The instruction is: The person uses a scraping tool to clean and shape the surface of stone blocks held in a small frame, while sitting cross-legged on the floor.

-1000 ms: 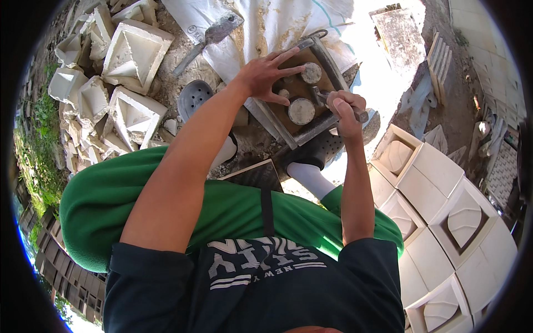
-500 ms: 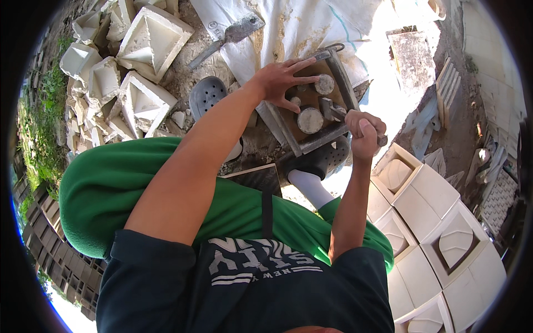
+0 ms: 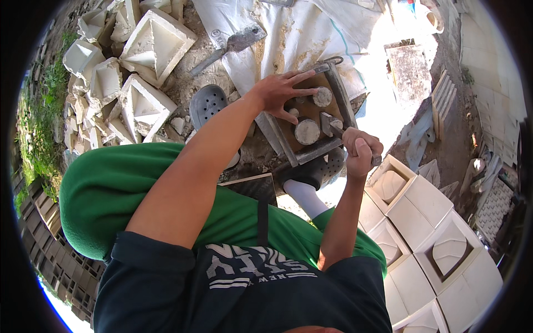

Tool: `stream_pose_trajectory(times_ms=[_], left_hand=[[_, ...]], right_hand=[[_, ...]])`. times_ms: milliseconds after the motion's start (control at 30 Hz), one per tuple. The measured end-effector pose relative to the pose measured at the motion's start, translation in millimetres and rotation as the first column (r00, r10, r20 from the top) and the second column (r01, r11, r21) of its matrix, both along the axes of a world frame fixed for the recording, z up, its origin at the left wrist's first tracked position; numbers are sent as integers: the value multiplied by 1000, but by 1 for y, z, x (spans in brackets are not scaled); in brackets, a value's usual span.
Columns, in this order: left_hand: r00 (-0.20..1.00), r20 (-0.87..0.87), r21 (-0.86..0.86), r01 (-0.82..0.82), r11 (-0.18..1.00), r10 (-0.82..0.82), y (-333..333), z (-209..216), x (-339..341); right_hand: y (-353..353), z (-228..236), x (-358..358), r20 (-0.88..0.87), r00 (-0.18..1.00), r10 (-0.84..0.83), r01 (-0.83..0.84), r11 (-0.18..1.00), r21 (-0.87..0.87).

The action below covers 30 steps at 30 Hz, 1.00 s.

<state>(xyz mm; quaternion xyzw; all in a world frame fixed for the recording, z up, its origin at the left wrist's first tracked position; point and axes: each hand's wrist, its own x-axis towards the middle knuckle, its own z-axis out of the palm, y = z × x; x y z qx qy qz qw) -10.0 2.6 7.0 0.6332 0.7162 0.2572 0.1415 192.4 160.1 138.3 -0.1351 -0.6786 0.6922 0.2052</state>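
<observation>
My left hand (image 3: pixel 277 95) lies spread over the far left side of a square grey frame (image 3: pixel 348 102), its fingers reaching across the rim and the brown inner panel. Inside the frame stand two larger round pale blocks, a nearer disc (image 3: pixel 307 132) and a farther disc (image 3: pixel 322 97), along with smaller round pieces partly hidden by my fingers. In my right hand (image 3: pixel 360 150) is the handle of what looks like a hammer (image 3: pixel 327 123). Its head is over the panel beside the nearer disc; whether it touches is unclear.
A trowel (image 3: pixel 242 40) rests on a white sack sheet (image 3: pixel 300 33) beyond the frame. Broken pale cast blocks (image 3: pixel 147 105) pile up at left. Finished cream blocks (image 3: pixel 427 200) are lined up at right. My clog-clad feet flank the frame, near a grey clog (image 3: pixel 208 102).
The whole view has shifted a little, so the frame appears slightly lower. My left hand stays spread on it, and the hammer has barely moved against the discs.
</observation>
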Motion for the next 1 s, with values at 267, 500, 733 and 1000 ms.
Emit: stream_pose_trajectory(times_ms=[267,500,733,1000], left_hand=[[1000,-13,14,4,1000,-4,0,3,-1],[1000,-7,-53,-5,999,5,-2,3,-1],[1000,-7,-58,3,998,-4,2,1,3],[1000,-25,-129,-4,992,1,3,9,1]], right_hand=[[3,10,-11,121,989,85,-96,991,92],[12,10,-29,229,943,242,-265,961,78],[21,-9,-36,270,923,274,-308,947,89],[20,-14,-51,283,889,359,-404,907,121]])
